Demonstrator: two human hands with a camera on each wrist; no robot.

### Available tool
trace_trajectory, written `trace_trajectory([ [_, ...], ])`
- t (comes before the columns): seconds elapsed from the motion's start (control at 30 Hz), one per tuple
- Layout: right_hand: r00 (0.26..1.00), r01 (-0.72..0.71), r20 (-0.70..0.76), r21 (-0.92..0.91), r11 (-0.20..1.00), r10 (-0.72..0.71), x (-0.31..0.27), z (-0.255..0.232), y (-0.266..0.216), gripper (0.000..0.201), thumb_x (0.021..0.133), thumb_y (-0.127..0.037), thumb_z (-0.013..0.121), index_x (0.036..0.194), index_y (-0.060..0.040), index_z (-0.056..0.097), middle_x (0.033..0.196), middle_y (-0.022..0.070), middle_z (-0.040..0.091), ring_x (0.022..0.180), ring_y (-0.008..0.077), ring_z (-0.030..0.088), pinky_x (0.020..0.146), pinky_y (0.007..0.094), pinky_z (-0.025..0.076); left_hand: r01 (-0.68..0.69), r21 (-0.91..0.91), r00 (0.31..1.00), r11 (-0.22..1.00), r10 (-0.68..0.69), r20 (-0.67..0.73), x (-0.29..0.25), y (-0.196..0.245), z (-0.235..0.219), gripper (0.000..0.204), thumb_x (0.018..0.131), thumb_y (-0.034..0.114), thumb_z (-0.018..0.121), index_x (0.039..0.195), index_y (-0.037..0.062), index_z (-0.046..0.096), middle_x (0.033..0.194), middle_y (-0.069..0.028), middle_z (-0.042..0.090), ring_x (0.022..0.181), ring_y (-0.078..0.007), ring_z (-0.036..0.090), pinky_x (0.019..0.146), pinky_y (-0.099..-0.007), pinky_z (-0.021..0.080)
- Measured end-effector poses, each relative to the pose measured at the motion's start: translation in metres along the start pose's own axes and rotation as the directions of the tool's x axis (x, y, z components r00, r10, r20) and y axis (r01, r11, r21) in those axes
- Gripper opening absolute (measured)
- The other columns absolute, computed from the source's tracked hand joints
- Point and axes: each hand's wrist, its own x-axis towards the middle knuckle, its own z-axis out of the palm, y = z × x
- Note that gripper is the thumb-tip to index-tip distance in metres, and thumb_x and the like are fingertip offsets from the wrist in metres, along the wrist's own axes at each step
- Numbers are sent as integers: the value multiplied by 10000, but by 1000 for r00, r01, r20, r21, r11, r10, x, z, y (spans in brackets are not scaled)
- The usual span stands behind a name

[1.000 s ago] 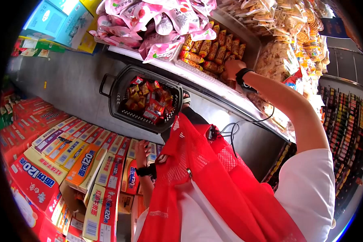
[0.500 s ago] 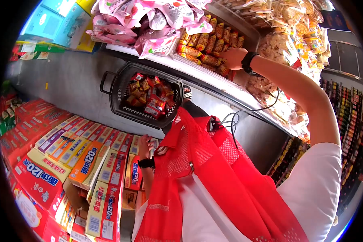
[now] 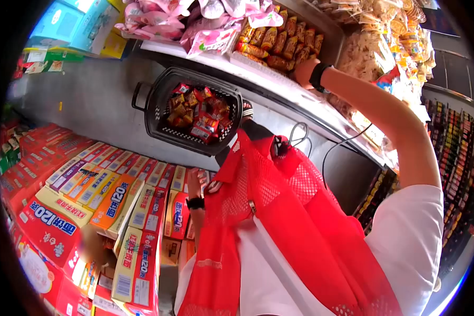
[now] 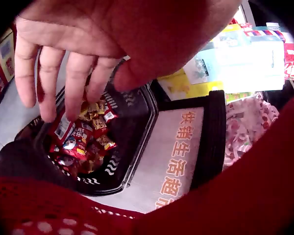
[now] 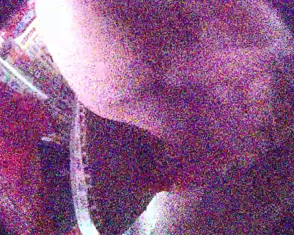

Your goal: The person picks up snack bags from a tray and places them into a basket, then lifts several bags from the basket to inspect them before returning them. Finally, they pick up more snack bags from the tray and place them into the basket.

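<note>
In the head view my right hand (image 3: 305, 72) is down at the near right corner of a tray (image 3: 329, 31) of yellow-and-red wrapped snack rolls (image 3: 289, 46). Its fingers are hidden behind the back of the hand, so I cannot tell whether they hold a roll. Heavy noise covers the right wrist view, where only a pale blurred hand shape shows. My left hand (image 3: 195, 184) hangs low beside the stacked cartons. The left wrist view shows that hand (image 4: 78, 58) with fingers extended and nothing in them.
A black basket (image 3: 160, 129) with red and gold snack packets (image 3: 200, 113) stands on the floor before me. Pink bags (image 3: 210, 39) lie left of the tray, clear-bagged snacks (image 3: 363, 79) right. Noodle cartons (image 3: 113, 197) fill the lower left. A cable (image 3: 329, 152) loops beside my right arm.
My right hand drew back slightly from the rolls, then moved down to the tray's near corner. The left hand stays low with only a slight shift. The view tilts a little.
</note>
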Motion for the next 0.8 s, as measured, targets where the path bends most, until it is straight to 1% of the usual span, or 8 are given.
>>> trace_trajectory([
  [0.1, 972, 148, -176, -53, 988, -155, 47, 29, 19, 171, 801, -145, 546, 815, -65, 696, 776, 145, 623, 681, 254, 553, 622, 388, 439, 120, -244, 992, 962, -123, 4, 5, 8, 6, 349, 902, 297, 435, 1181, 93, 479, 1044, -85, 606, 808, -174, 594, 679, -289, 487],
  [0.13, 904, 312, -351, 158, 937, -242, 15, 27, 6, 272, 838, -241, 505, 1024, -73, 610, 965, 163, 607, 879, 290, 555, 753, 406, 440, 31, -198, 1000, 980, -31, -1, 2, 17, 8, 346, 904, 293, 431, 1180, 91, 485, 1026, -86, 612, 771, -170, 597, 660, -280, 485],
  [0.23, 987, 136, -114, 214, 967, -113, 121, 104, 66, 531, 886, -368, 462, 1340, -98, 415, 1282, 171, 511, 1180, 294, 487, 974, 396, 375, -108, -54, 994, 993, 107, -15, -2, 25, 1, 356, 915, 306, 398, 1179, 88, 495, 1008, -87, 621, 707, -168, 607, 619, -278, 477],
  [0.37, 992, 39, -129, 286, 958, -2, 32, 49, 39, 393, 865, -241, 475, 1216, -76, 537, 1122, 193, 601, 1052, 357, 558, 893, 392, 432, -61, -26, 998, 998, 61, -21, 12, 12, -13, 369, 928, 338, 352, 1168, 99, 497, 1010, -76, 629, 736, -168, 615, 604, -275, 465],
  [0.57, 649, 499, -756, 342, 796, -82, -99, -88, -68, 205, 918, -178, 461, 987, -9, 555, 750, 115, 594, 650, 198, 559, 611, 337, 438, -18, -36, 999, 999, 16, -46, 20, -14, -27, 348, 926, 326, 349, 1127, 93, 510, 972, -85, 637, 730, -175, 616, 544, -270, 449],
  [0.67, 604, 619, -788, 368, 694, -121, -79, -112, -139, 207, 931, -212, 462, 1021, -43, 540, 715, 88, 563, 585, 150, 512, 549, 301, 417, -41, 15, 999, 999, 41, -21, 26, -35, -35, 300, 917, 298, 419, 1072, 74, 543, 964, -102, 635, 747, -177, 616, 589, -290, 479],
  [0.7, 596, 615, -789, 327, 717, -151, -67, -116, -160, 204, 925, -219, 472, 1029, -57, 538, 715, 88, 567, 579, 162, 518, 542, 313, 418, -288, 237, 957, 928, 270, 106, 40, -68, -47, 283, 913, 284, 448, 1061, 64, 547, 948, -113, 637, 763, -168, 609, 640, -309, 495],
  [0.8, 679, 587, -679, 275, 761, -279, -18, -120, -212, 216, 901, -233, 470, 1026, -67, 529, 769, 168, 608, 691, 308, 611, 623, 403, 470, -58, 136, 996, 989, 49, 70, 19, -53, -55, 273, 917, 263, 433, 1057, 55, 542, 916, -108, 644, 793, -158, 611, 655, -288, 496],
])
